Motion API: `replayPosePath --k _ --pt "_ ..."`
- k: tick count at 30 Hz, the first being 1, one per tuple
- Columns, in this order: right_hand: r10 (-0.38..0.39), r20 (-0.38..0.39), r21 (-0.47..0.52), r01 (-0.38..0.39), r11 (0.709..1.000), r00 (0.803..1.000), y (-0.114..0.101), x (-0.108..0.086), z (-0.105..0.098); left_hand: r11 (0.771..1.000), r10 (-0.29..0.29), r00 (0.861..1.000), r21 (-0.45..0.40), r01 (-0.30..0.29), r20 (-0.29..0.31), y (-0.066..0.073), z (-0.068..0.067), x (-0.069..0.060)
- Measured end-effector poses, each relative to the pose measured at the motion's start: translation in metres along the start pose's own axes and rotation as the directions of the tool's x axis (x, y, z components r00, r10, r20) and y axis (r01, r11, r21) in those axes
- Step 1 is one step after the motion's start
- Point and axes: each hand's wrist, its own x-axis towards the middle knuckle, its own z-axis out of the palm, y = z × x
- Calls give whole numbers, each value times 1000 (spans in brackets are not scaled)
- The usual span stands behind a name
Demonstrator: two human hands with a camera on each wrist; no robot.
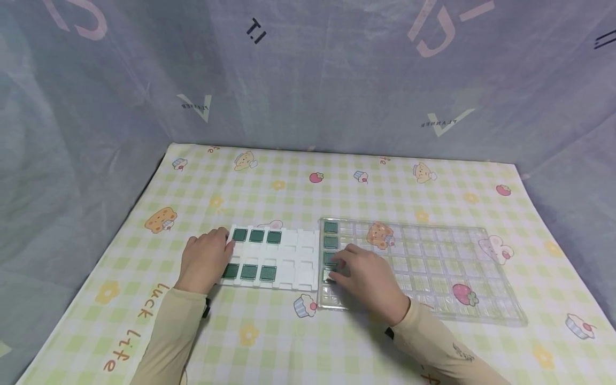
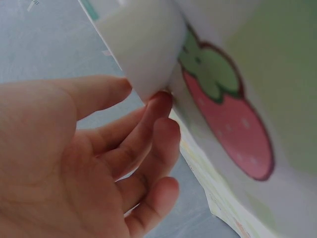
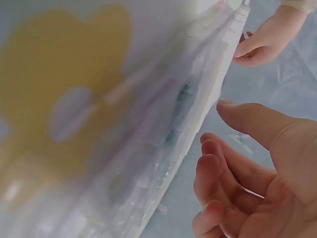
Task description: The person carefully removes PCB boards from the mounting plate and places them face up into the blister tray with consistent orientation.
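A: When viewed from the head, holding what with the left hand?

B: Holding the left edge of the white pocket tray, with fingers and thumb closed narrow on a corner of it in the left wrist view.

A: And in that tray?

B: Six green circuit boards, three in the far row and three in the near row, all toward the left end.

A: And with the right hand?

B: Poised over the left side of the clear compartment tray, fingers bent, tips close by the third and fourth boards counted from the far edge. Cannot tell about contact with either. Slightly parted in the right wrist view, with a gap showing between thumb and fingertips.

A: Where to find the boards there?

B: Along the leftmost column, four green squares, one to each of the four farthest compartments. Just beside the white pocket tray, on its right, that clear one.

A: And round about?

B: Beneath both trays, a checked cloth over the worktop, printed with strawberries, cupcakes and yellow flowers. Beyond and at both sides, grey-blue fabric with printed lettering. On both arms, beige sleeves.
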Motion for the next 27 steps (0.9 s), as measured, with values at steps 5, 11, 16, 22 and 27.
replayPosePath --k 5,11,16,22,27 --pt "-9 -24 14 9 1000 1000 -8 5 -3 1000 -2 1000 -5 2 2 0 0 1" --pt "6 -15 72 -5 997 1000 -21 12 0 1000 -7 1000 -9 8 9 -1 1 2" --pt "-15 -8 100 15 995 1000 -34 17 3 1000 -18 1000 -7 18 24 -2 2 2" --pt "-93 -1 125 92 988 996 -48 27 7 1000 -27 999 -2 27 38 -3 3 3" --pt "-145 45 163 136 977 988 -60 34 11 1000 -31 999 1 31 42 -2 3 4"
